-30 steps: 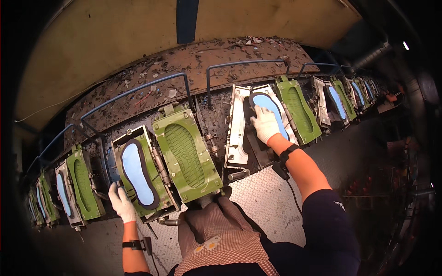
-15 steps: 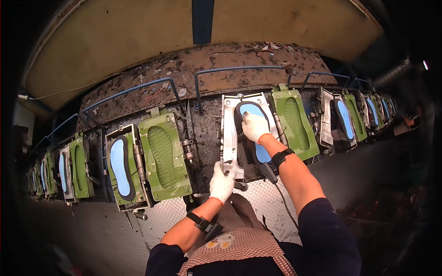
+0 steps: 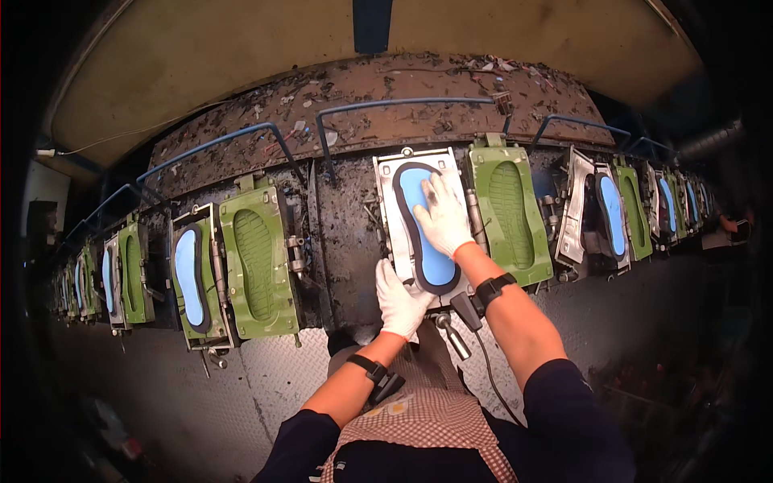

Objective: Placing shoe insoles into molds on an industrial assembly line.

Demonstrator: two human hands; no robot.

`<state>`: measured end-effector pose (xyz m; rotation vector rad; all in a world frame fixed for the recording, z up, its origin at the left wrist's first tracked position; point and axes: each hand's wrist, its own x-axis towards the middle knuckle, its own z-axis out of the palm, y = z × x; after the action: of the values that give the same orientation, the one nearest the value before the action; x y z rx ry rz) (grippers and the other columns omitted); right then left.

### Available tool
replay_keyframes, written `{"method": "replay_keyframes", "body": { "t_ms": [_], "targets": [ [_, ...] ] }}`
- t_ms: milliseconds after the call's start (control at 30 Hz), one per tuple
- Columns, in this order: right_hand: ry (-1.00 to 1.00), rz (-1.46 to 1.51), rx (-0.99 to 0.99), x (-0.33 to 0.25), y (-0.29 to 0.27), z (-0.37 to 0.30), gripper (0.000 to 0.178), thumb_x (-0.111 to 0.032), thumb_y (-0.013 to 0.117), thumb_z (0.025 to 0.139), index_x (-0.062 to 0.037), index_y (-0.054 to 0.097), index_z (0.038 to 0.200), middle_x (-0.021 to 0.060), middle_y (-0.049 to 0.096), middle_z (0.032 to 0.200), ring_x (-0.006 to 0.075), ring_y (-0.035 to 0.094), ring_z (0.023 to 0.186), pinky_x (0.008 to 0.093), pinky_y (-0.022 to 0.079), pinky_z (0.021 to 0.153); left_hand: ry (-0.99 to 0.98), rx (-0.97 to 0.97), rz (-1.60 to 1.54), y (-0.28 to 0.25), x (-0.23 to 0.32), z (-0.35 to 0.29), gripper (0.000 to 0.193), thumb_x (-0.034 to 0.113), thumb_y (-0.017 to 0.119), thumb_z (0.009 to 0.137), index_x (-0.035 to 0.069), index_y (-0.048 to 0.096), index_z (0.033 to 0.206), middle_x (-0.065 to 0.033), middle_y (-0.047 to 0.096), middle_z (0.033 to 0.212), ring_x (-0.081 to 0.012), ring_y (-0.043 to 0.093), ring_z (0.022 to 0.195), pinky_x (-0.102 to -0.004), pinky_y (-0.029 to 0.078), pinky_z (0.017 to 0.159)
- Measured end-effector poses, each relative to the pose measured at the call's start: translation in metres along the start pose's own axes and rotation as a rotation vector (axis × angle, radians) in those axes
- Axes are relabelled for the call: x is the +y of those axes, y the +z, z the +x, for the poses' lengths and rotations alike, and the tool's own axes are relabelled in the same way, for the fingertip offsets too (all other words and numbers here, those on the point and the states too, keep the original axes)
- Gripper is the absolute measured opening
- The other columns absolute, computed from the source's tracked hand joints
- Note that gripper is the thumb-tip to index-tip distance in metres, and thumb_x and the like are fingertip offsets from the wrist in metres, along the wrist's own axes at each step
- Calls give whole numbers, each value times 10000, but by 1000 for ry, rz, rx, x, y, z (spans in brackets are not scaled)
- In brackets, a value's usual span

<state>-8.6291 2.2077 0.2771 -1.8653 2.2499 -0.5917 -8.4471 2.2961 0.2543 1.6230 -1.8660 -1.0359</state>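
One gloved left hand (image 3: pixel 401 302), fingers extended, touches the lower left of the silver mould frame (image 3: pixel 387 189), mid-view; its halves, apart moments ago, now surround the blue-and-black sole (image 3: pixel 412 191), on which the right hand (image 3: pixel 445 219) lies unclenched.

**Four blue insoles (image 3: pixel 107 278) (image 3: pixel 188 278) (image 3: pixel 413 197) (image 3: pixel 611 213), four green plates (image 3: pixel 133 278) (image 3: pixel 258 262) (image 3: pixel 510 213) (image 3: pixel 634 205) nearest you**

You have two gloved hands (image 3: pixel 403 304) (image 3: pixel 444 219), two black wrist straps (image 3: pixel 372 370) (image 3: pixel 493 288) and one checked apron (image 3: pixel 431 431) in view. Behind the row you have one dark blue post (image 3: pixel 372 28). Toward both ends, more insoles and plates run too small for you to count.
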Motion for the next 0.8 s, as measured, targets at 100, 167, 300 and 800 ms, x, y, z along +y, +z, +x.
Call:
{"method": "replay_keyframes", "body": {
  "t_ms": [100,167,300,800],
  "targets": [
    [108,384,-118,-3,-8,-40,604,-314,597,1006,55,525,1479,250,403,1598,405,407,1473,401,321,1241,623,-8,218,-11,-24,4,770,176,823,704,25,572,1416,-241,428,1556,-436,423,1447,-571,360,1194],
    [84,634,-133,6,-19,-90,567,-237,664,974,53,546,1447,231,474,1515,381,457,1429,396,346,1230,764,-142,155,-21,-21,20,623,86,774,721,41,638,1327,-178,578,1432,-421,517,1364,-523,428,1148],
    [-111,406,-167,20,-35,-129,444,-205,729,938,7,643,1319,153,614,1255,341,574,1204,423,459,1108,628,-71,-115,-11,-9,28,352,60,733,819,39,722,1170,-144,717,1202,-359,655,1190,-454,522,1047],
    [-221,200,86,1,-19,-26,273,-320,700,947,-59,738,1018,131,670,1065,335,634,1034,474,504,927,790,-148,97,-13,-4,4,507,208,862,737,60,697,1193,-129,651,1209,-366,612,1199,-479,513,1012]
  ]
}}
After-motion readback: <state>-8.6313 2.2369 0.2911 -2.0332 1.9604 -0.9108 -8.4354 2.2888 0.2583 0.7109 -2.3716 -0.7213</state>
